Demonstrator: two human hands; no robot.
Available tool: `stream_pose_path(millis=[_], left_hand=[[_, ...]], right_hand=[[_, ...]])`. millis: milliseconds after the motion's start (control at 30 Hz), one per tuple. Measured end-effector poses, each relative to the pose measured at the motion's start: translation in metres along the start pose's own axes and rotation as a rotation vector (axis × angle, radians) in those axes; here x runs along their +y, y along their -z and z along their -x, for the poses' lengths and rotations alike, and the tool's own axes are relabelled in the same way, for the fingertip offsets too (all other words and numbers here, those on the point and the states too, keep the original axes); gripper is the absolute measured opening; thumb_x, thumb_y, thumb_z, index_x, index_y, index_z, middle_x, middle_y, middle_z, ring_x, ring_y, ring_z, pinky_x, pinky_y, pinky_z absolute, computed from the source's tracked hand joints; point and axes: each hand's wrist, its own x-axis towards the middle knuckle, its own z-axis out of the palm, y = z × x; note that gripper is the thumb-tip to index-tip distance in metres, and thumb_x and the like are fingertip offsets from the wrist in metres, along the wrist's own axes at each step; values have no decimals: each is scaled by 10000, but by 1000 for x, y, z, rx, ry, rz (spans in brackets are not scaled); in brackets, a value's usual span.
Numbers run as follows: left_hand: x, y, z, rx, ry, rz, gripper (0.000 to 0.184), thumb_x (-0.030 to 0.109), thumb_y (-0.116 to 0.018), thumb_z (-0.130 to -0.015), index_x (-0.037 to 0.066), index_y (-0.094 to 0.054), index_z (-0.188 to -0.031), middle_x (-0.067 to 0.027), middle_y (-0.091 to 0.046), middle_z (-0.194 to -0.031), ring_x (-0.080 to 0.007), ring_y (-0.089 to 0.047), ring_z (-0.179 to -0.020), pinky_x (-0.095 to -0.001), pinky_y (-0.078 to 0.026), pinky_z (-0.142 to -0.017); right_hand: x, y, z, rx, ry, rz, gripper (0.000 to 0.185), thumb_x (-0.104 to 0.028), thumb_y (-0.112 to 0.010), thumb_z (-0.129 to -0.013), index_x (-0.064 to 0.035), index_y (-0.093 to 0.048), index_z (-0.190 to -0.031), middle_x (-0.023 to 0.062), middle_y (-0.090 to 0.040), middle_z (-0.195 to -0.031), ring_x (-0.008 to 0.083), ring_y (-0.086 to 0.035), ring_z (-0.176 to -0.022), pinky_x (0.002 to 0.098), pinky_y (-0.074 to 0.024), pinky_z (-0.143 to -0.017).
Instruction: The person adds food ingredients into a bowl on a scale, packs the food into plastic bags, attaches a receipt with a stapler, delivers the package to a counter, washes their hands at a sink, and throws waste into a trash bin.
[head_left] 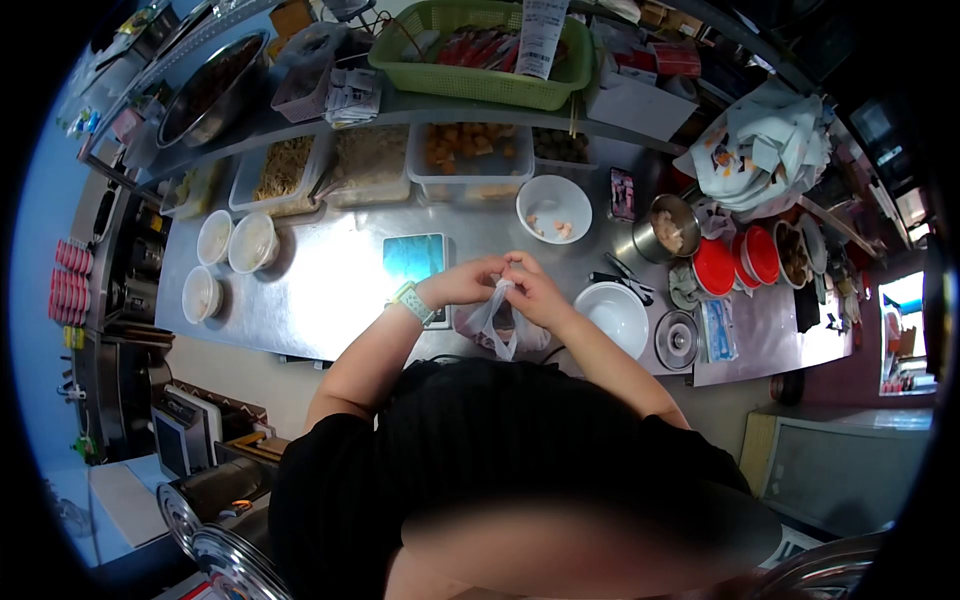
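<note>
Both of my hands meet over the front edge of the steel counter, at the gathered top of a thin white plastic bag (pixel 497 330). My left hand (pixel 468 282), with a pale green watch on its wrist, pinches the bag's neck from the left. From the right, my right hand (pixel 535 294) has its fingers closed on the same twisted top. The bag hangs down between them; something pinkish shows through it, but I cannot make out what. Just left of the bag is a flat device with a bright blue top (pixel 414 262), possibly a scale, partly behind my left hand.
White bowls (pixel 254 243) stand at the left; a white bowl with pinkish pieces (pixel 554 209) and another white bowl (pixel 611 319) are at the right. Food tubs (pixel 470 165) line the back below a shelf with a green basket (pixel 480 75). A metal pot (pixel 667 228) and red lids (pixel 713 268) stand further right.
</note>
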Motion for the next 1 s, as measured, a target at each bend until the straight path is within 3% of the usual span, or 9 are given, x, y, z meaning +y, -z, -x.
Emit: stream_pose_path(millis=[200, 267, 333, 433, 700, 767, 800, 867, 1000], left_hand=[[-4, 3, 9, 55, 80, 41, 214, 113, -612, -830, 27, -616, -1026, -26, -605, -935, -120, -540, -903, -267, -418, -832], [5, -5, 17, 152, 112, 217, 199, 139, -626, -823, 22, -612, -983, -31, -612, -908, -141, -565, -872, -285, -423, -806], [35, -23, 27, 188, -4, -922, 170, 158, -651, -799, 46, -588, -910, -38, -618, -924, -201, -596, -820, -319, -414, -743], [16, -52, 27, 477, -356, -1192, 163, 159, -662, -770, 89, -566, -881, -41, -618, -940, -229, -592, -814, -335, -401, -700], [4, -47, 19, 485, -326, -1119, 135, 121, -653, -751, 88, -569, -851, -62, -634, -801, -236, -607, -695, -346, -447, -669], [5, -45, 19, 528, -144, -933, 138, 144, -660, -767, 55, -567, -817, -93, -618, -688, -292, -607, -637, -367, -465, -601], [6, -43, 18, 529, -141, -932, 138, 144, -660, -767, 55, -567, -817, -93, -618, -688, -292, -607, -637, -367, -465, -601], [11, -47, 19, 596, 106, -668, 167, 163, -655, -780, 29, -558, -802, -105, -604, -639, -271, -615, -622, -363, -472, -570], [-20, -40, 11, 606, 199, -362, 155, 157, -637, -788, 26, -554, -784, -87, -602, -640, -205, -616, -623, -335, -470, -584]], right_hand=[[14, -7, 0, 70, 167, 148, 83, -96, -561, -834, -34, -573, -888, 122, -481, -1231, 210, -535, -1047, 302, -456, -833], [15, -8, -2, 224, -140, -171, 71, -82, -592, -798, -40, -556, -844, 127, -561, -1113, 206, -580, -943, 323, -476, -781], [8, -3, -6, 214, -230, -44, 80, -71, -605, -780, -37, -565, -841, 117, -592, -1003, 204, -593, -858, 333, -483, -744], [6, 3, -16, 121, -420, 68, 129, -65, -626, -750, -33, -601, -872, 108, -629, -816, 216, -613, -726, 346, -496, -694], [6, 23, -25, -390, -281, 249, 277, -119, -611, -781, -87, -692, -1045, 140, -687, -886, 283, -656, -768, 353, -508, -715], [-3, 11, -4, 219, 164, 366, 266, -167, -583, -868, -45, -665, -1090, 102, -660, -815, 167, -615, -759, 328, -499, -724], [-5, 11, 2, 216, 164, 364, 266, -167, -583, -868, -45, -665, -1090, 102, -660, -815, 167, -615, -759, 328, -499, -724], [-3, 13, 20, -223, -608, -136, 287, -230, -529, -927, -19, -656, -1073, 74, -655, -830, 157, -607, -779, 313, -495, -723], [11, -8, 26, -30, -618, -23, 284, -275, -526, -924, -29, -659, -974, 98, -667, -821, 203, -626, -728, 332, -483, -677]])
